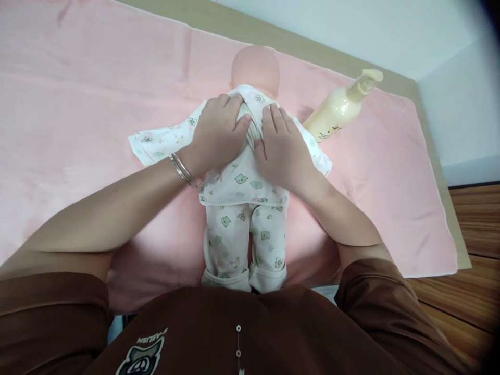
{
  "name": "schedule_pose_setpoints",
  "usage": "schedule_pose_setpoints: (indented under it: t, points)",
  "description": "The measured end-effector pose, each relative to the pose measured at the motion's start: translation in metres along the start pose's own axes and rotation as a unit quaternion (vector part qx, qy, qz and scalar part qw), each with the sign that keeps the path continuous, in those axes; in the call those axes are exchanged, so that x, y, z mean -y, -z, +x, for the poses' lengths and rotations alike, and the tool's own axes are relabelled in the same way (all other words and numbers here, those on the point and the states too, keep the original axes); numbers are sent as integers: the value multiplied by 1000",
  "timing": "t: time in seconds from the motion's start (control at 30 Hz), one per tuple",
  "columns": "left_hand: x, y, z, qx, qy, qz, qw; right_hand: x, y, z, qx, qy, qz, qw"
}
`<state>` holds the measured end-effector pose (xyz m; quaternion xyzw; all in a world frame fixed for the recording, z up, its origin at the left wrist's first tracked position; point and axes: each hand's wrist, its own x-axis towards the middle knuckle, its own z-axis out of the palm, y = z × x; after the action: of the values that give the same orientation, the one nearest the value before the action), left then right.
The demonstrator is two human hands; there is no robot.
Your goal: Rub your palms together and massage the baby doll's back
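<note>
A baby doll [255, 67] with a smooth bald head lies on its front, dressed in a white printed top [242, 182] and matching trousers [228, 234]. My left hand [221, 127] rests on the left side of its upper back, thumb pointing inward and fingertips partly bent out of sight. On the right side of the back my right hand [283, 143] lies flat, its fingers pointing toward the head. Between the two hands the top's cloth is wrinkled. Neither hand is gripping anything that I can see.
A pale yellow pump bottle [336, 109] lies tilted by the doll's right sleeve. Under everything is a pink cloth [78, 94], spread over a light wooden tabletop [312, 52]. A white wall [351, 26] stands behind the table, and brown wooden boards [476, 250] show at the right.
</note>
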<state>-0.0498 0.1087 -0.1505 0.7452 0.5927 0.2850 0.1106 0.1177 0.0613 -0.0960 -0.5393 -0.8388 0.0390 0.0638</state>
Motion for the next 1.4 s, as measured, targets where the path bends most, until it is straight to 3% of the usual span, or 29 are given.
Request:
schedule_pose_setpoints:
  t: [0.13, 0.3, 0.43, 0.6, 0.9, 1.03, 1.2, 1.4]
  points:
    - [-10, 2, -19, -6, -36, -6, 999, -12, -1, 12, 15, -10, 46, 999]
    - [-34, 19, -43, 16, -31, -20, 999, -26, -5, 28, -21, -30, 30, 999]
    - [-31, 28, -26, 5, -28, -14, 999, -5, -2, 7, 23, -12, -27, 999]
    - [-15, 23, -8, -18, -16, -5, 1000, 16, 5, -11, 37, 25, -69, 997]
    - [-34, 24, -40, 31, -87, 29, 995, -30, -5, 37, -2, -3, 27, 1000]
    - [-21, 19, -24, 13, -81, 9, 997, -15, -2, 18, 12, 12, -29, 999]
    - [3, 3, -3, 2, -9, 18, 1000, 6, 7, -4, 33, 34, -24, 999]
    - [-16, 11, -26, 8, -68, 3, 998, -20, 0, 25, 5, -16, 19, 1000]
